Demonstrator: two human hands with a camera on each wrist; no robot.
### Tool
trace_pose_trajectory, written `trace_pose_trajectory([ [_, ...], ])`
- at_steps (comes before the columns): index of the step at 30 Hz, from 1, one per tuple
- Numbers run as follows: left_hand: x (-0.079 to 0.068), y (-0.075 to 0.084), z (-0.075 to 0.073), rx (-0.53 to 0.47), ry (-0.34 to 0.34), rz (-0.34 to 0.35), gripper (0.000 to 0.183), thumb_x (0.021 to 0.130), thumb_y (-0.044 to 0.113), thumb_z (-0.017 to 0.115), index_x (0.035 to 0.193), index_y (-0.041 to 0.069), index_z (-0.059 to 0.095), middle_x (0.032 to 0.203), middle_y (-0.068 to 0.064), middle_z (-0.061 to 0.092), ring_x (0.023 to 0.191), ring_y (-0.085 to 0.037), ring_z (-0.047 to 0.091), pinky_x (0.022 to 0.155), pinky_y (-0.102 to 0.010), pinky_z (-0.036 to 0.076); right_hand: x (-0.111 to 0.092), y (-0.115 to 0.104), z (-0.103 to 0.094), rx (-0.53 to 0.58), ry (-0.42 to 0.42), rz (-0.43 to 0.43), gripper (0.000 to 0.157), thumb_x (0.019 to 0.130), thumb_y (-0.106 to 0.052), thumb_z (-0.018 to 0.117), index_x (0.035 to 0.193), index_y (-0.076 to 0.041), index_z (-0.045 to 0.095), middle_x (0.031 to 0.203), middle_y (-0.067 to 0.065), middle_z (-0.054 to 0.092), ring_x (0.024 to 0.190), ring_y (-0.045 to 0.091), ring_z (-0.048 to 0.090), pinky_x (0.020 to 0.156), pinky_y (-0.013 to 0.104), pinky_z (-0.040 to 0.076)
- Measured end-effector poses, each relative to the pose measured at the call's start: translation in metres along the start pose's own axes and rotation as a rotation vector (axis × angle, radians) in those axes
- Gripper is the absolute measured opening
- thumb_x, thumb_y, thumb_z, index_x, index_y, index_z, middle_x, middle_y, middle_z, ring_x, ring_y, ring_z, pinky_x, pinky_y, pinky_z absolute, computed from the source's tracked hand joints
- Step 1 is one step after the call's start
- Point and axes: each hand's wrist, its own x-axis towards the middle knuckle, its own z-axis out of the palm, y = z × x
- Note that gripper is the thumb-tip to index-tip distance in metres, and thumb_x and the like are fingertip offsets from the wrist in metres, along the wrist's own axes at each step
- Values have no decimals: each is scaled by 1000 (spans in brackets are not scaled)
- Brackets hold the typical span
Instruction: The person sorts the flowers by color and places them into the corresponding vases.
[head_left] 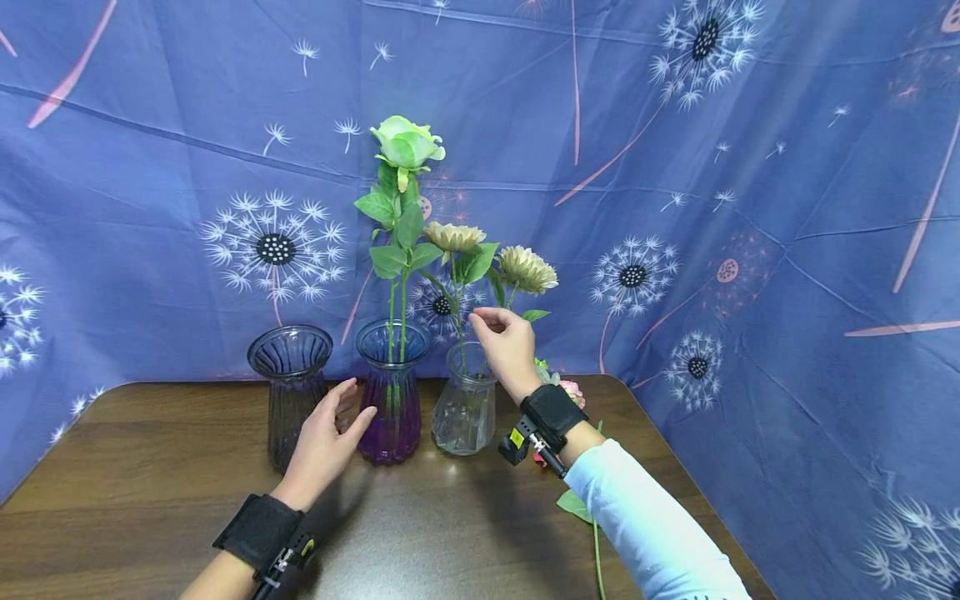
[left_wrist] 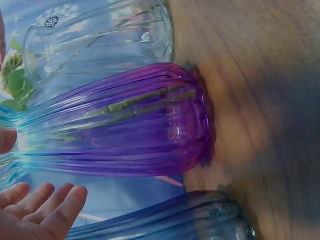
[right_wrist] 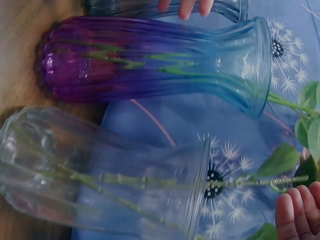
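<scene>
My left hand (head_left: 326, 437) reaches toward the purple-blue glass vase (head_left: 390, 417), fingers loosely bent and thumb apart, nothing in its grasp. In that vase stands a tall pale green rose (head_left: 407, 143), its stems visible through the glass. My right hand (head_left: 510, 346) is above the rim of the clear glass vase (head_left: 463, 417), with thumb and index fingertips together. Two cream daisy-like flowers rise from it: the left flower (head_left: 454, 237) has its stem beside those fingertips; the right flower (head_left: 527, 269) has its stem partly hidden by the hand. I cannot tell whether the fingers hold a stem.
A dark grey glass vase (head_left: 292, 400) stands left of the purple one. Behind my right wrist, a pink flower (head_left: 572, 392) lies on the wooden table (head_left: 420, 533), and a green stem (head_left: 597, 558) extends beneath the sleeve. A blue dandelion-print cloth (head_left: 487, 100) hangs behind.
</scene>
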Motion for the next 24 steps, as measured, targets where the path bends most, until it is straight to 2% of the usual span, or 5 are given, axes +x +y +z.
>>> trace_pose_trajectory([
  [10, -19, 8, -25, 72, 87, 85, 50, 91, 23, 62, 132, 1, 46, 121, -19, 59, 102, -33, 62, 80, -45, 54, -5, 11, -26, -47, 1, 81, 22, 89, -22, 64, 103, -6, 71, 92, 12, 70, 80, 20, 62, 66, 22, 46],
  [15, -26, 7, -44, 126, 145, 99, 47, 90, 23, 63, 130, 2, 49, 115, -16, 63, 96, -28, 64, 75, -25, 55, -7, 15, -34, -60, 23, 85, 22, 88, -21, 65, 101, -5, 71, 90, 13, 71, 75, 12, 61, 65, 18, 46],
  [19, -28, 0, -61, 146, 227, 92, 44, 88, 21, 66, 125, 3, 53, 110, -15, 65, 89, -4, 60, 70, -5, 46, -8, 19, -42, -56, 36, 82, 21, 87, -20, 66, 100, -4, 71, 90, 15, 71, 71, 6, 58, 65, 16, 46],
  [22, -27, -6, -71, 150, 283, 73, 42, 87, 21, 67, 123, 2, 55, 109, -15, 66, 87, 16, 48, 70, 2, 41, -9, 25, -48, -57, 34, 82, 22, 88, -20, 65, 101, -3, 71, 92, 16, 71, 71, 3, 57, 65, 16, 45],
  [24, -25, -9, -77, 156, 308, 55, 43, 87, 21, 67, 123, 1, 54, 109, -16, 64, 87, 18, 45, 70, 4, 38, -10, 29, -52, -55, 33, 90, 22, 88, -20, 65, 102, -3, 71, 93, 16, 71, 71, 3, 57, 64, 15, 46],
])
